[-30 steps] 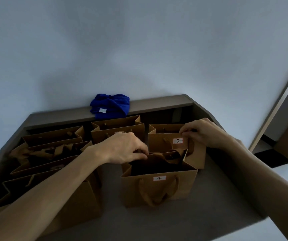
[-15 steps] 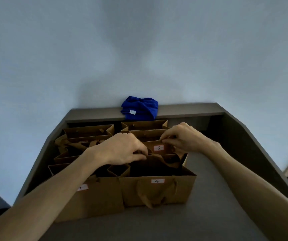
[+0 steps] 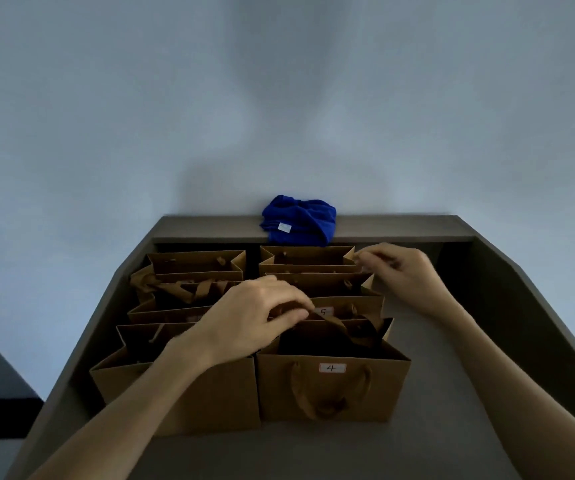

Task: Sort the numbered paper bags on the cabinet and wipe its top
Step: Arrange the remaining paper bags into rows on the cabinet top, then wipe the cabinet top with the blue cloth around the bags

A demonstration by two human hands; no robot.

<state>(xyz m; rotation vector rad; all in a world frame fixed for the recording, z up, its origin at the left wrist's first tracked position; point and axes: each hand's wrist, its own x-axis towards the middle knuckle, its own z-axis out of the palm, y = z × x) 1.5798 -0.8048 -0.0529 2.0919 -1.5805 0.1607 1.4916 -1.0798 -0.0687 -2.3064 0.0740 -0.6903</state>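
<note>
A person sorts brown paper bags on a grey cabinet [image 3: 452, 393], both hands working among two rows that run away from the body. The left hand [image 3: 258, 313] curls its fingers [image 3: 291, 315] over the top edge between the bag marked 4 [image 3: 331, 386] and the bag marked 5 [image 3: 345, 308], seemingly pinching rim or ribbon (which of the two cannot be told). The right hand [image 3: 400, 271] is blurred, its fingertips [image 3: 362, 259] at the right corner of the rearmost bag [image 3: 307, 258] in the right row; whether they pinch the corner or only touch it cannot be told.

The bag marked 4 stands just below the left fingers, its ribbon handle [image 3: 327, 393] drooping down the front face; the bag marked 5 is touching it just beyond them. To the left of those fingers stands the left row [image 3: 182, 296], whose labels are hidden or unreadable.

The bags look light and stiff enough to stand open, yet likely to crease or tip if squeezed mid-wall. A fair hold would be the folded rim or the ribbon handles, which are soft and slack. Their interiors read as dark hollows; nothing inside can be made out.

A blue cloth [image 3: 298, 220] lies bunched on the raised ledge at the back, well beyond both sets of fingers, untouched, so the wiping appears yet to come.
</note>
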